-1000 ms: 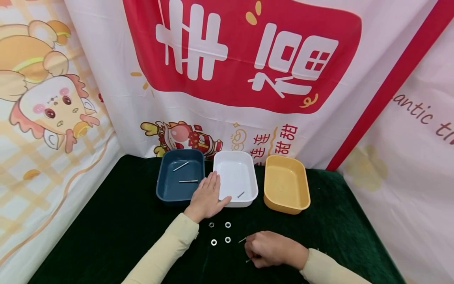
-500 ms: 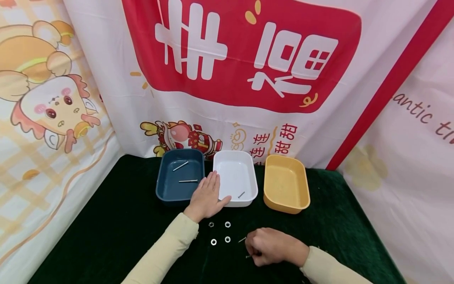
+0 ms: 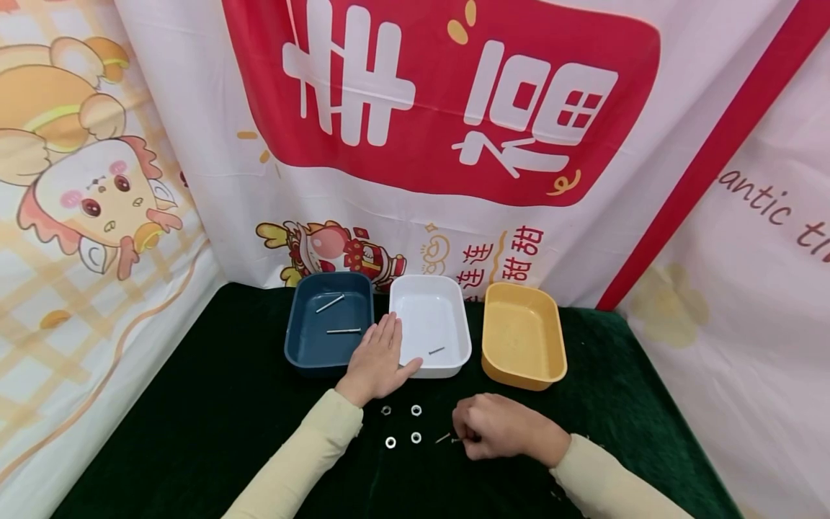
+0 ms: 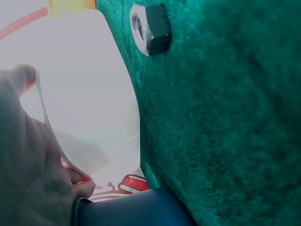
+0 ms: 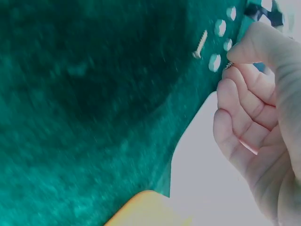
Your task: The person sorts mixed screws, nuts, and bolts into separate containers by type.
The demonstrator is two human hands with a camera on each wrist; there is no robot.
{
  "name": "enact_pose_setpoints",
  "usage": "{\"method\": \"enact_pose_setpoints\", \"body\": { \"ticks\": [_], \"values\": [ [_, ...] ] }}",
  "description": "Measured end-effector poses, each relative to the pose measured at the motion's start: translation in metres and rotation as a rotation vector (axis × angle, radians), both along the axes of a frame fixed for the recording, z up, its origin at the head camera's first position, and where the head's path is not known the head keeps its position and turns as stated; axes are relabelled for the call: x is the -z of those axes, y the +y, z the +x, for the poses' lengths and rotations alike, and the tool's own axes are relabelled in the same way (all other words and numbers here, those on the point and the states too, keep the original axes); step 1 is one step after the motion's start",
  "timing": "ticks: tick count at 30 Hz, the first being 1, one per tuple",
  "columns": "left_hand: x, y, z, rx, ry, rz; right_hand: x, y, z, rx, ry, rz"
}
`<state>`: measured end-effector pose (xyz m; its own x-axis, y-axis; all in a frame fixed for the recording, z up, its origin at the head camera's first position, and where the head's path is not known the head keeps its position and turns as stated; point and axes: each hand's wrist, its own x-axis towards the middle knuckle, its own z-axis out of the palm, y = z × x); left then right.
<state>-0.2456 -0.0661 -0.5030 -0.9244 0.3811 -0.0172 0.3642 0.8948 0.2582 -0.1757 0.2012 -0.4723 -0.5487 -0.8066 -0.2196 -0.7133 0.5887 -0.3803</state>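
My right hand (image 3: 502, 427) pinches a small screw (image 5: 229, 65) between thumb and index finger, the other fingers curled. In the head view this screw sticks out left of the fingertips. Another screw (image 3: 443, 437) lies on the green cloth just left of it. Several hex nuts (image 3: 416, 410) sit further left, loosely grouped. My left hand (image 3: 376, 360) rests with fingers extended over the adjoining rims of the blue tray (image 3: 297, 353) and the white tray (image 3: 428, 310). Two long bolts (image 3: 344, 331) lie in the blue tray; one screw (image 3: 437, 351) lies in the white one.
A yellow tray (image 3: 524, 331) stands right of the white one, with a gap between them. The trays line the back of the green cloth (image 3: 194, 404), close to a printed white and red curtain (image 3: 363, 187). More printed cloth hangs at both sides.
My right hand has moved away from me over the cloth, carrying its screw up beside the lying one. The screw in the white tray has rolled slightly. My left hand has stayed put.
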Motion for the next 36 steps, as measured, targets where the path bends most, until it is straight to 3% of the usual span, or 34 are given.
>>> {"method": "enact_pose_setpoints", "body": {
  "ticks": [12,19,36],
  "values": [
    [0.0,0.002,-0.001,0.0,0.003,0.006,-0.02,0.011,-0.023,0.068,0.146,-0.081],
    [0.002,0.003,-0.001,0.0,0.0,0.001,-0.029,0.011,-0.03,0.062,0.239,-0.126],
    [0.003,0.002,-0.001,-0.005,0.005,0.002,-0.057,-0.006,-0.056,0.096,0.351,-0.099]
  ]
}}
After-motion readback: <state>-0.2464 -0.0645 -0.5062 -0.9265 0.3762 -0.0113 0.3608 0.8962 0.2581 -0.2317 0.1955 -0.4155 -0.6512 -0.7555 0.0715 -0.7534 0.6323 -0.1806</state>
